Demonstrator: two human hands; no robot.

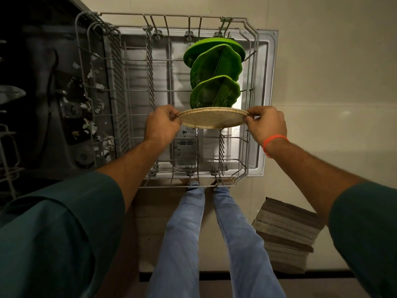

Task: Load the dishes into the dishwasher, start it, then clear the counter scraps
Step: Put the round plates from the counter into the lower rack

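Looking straight down from the head camera, the far left is the dark inside of the dishwasher (43, 93), with pale scraps (90, 117) scattered on the tub floor near the filter. Next to that the lower rack (103, 61) is pulled out over the open door (266, 82), grey wire tines all over it.

Moving right, the left hand (162, 123) has its fingers curled and is pinching the left edge of a speckled beige plate (212, 119) between thumb and fingertips. The plate is held up on edge, just above the tines in the middle of the rack, and I can't tell if its bottom rim is touching the wire. Right behind it, further into the rack, three green plates (214, 67) stand upright in a row in the slots, one after another toward the far side.

The right hand (267, 123) is doing the same on the plate's right edge, fingers curled and pinching the rim, with an orange band (272, 141) round that wrist. Both arms come out of dark green sleeves (55, 229).

Lower down you can see legs in light blue jeans (184, 233) standing at the near edge of the rack, and off to the right a striped brown mat (287, 231) lies on the pale tiled floor (343, 61).
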